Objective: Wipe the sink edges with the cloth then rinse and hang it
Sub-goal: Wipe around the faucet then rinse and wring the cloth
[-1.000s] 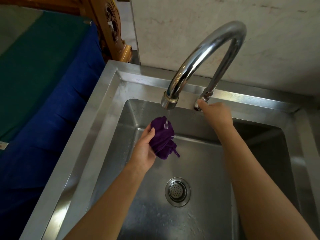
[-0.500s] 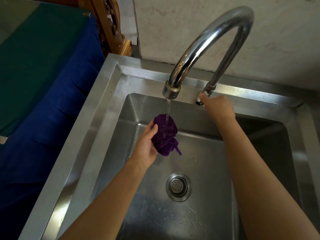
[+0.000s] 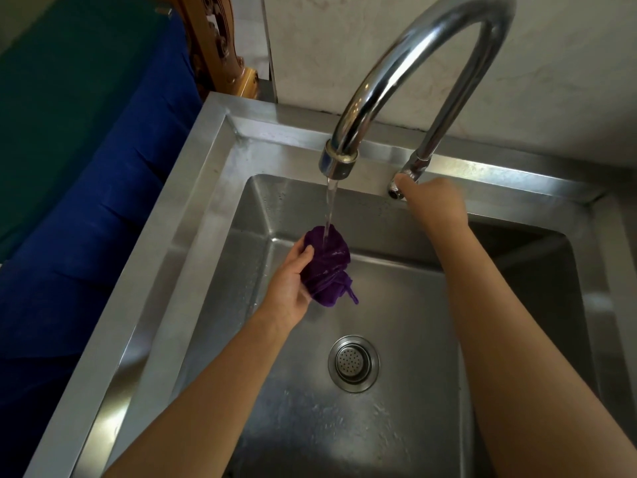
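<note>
A bunched purple cloth is gripped in my left hand over the steel sink basin, directly under the spout of the curved chrome tap. A stream of water falls from the spout onto the top of the cloth. My right hand is closed on the small tap handle at the base of the tap, on the back rim. The sink rim runs around the basin, flat and shiny.
A round drain strainer sits in the basin floor below the cloth. A blue and green covered surface lies left of the sink. A carved wooden piece stands behind the sink's left corner. A pale wall backs the tap.
The water has grown from a thin trickle to a fuller stream onto the cloth. My right hand stays on the tap handle and my left hand keeps the cloth under the spout.
</note>
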`<move>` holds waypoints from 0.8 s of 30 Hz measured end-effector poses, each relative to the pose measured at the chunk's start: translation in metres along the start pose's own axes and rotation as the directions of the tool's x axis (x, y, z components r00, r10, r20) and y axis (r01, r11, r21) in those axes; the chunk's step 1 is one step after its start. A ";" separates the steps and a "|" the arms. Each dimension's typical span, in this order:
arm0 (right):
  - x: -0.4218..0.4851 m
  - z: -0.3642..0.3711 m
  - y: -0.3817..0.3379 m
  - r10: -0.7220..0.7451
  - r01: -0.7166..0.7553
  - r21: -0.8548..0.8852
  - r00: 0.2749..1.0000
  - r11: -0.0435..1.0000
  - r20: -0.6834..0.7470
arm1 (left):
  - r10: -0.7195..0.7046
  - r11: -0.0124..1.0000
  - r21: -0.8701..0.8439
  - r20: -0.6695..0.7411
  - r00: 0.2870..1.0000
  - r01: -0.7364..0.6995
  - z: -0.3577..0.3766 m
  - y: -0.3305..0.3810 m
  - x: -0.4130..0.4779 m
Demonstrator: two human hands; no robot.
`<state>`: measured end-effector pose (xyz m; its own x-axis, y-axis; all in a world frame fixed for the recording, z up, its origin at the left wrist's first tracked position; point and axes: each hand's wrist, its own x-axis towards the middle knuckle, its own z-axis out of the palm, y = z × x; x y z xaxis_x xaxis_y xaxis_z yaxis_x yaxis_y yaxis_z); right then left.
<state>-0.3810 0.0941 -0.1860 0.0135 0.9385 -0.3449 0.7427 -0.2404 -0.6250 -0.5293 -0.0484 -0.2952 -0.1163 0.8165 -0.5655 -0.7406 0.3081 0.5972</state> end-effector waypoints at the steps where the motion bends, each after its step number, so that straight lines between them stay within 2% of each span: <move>1: -0.001 0.001 0.000 -0.011 0.011 0.004 1.000 1.000 -0.004 | -0.007 1.000 0.007 -0.006 1.000 0.007 -0.003 -0.003 0.002; 5: -0.015 -0.006 0.001 -0.042 0.043 0.072 0.999 0.997 -0.016 | -0.028 1.000 0.010 -0.048 0.998 0.028 -0.014 -0.012 0.013; 7: -0.028 -0.009 0.013 -0.031 0.058 0.242 0.993 0.969 -0.114 | -0.036 0.999 0.008 -0.101 0.994 0.037 -0.016 -0.016 0.017; 9: -0.040 0.002 0.039 0.042 0.085 0.428 0.960 0.900 -0.278 | -0.044 0.999 -0.001 -0.147 0.988 0.044 -0.016 -0.021 0.020; 10: -0.046 0.016 0.055 0.091 0.064 0.474 0.950 0.878 -0.298 | -0.041 0.999 -0.003 -0.167 0.985 0.041 -0.016 -0.024 0.023; 11: -0.052 0.036 0.073 0.131 0.005 0.482 0.960 0.876 -0.249 | -0.038 0.999 -0.009 -0.189 0.981 0.037 -0.018 -0.027 0.024; 13: -0.062 0.084 0.104 0.155 -0.144 0.407 0.988 0.902 0.005 | -0.039 0.998 -0.055 -0.190 0.981 0.029 -0.024 -0.037 0.031; 15: -0.071 0.123 0.122 0.140 -0.263 0.398 0.940 0.879 0.312 | -0.064 0.988 -0.148 -0.137 0.989 0.044 -0.028 -0.048 0.034; 17: -0.069 0.146 0.126 0.098 -0.384 0.545 0.872 0.745 0.480 | -0.076 0.979 -0.193 -0.081 0.994 0.059 -0.030 -0.057 0.034; 19: -0.060 0.157 0.125 0.082 -0.456 0.664 0.854 0.593 0.513 | -0.085 0.978 -0.194 -0.056 0.995 0.073 -0.034 -0.062 0.034; 20: -0.056 0.161 0.125 0.094 -0.454 0.684 0.864 0.571 0.495 | -0.090 0.979 -0.187 -0.064 0.994 0.077 -0.036 -0.062 0.035; 22: -0.048 0.167 0.127 0.123 -0.380 0.650 0.906 0.658 0.406 | -0.081 0.989 -0.134 -0.106 0.991 0.066 -0.041 -0.059 0.039; 24: -0.043 0.170 0.133 0.101 -0.277 0.567 0.942 0.776 0.321 | -0.023 1.000 0.006 -0.158 0.987 0.024 -0.044 -0.054 0.041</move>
<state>-0.3970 -0.0203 -0.3733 -0.1269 0.7798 -0.6130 0.1929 -0.5868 -0.7864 -0.5235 -0.0529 -0.3753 -0.2020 0.7220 -0.6618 -0.7389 0.3311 0.5868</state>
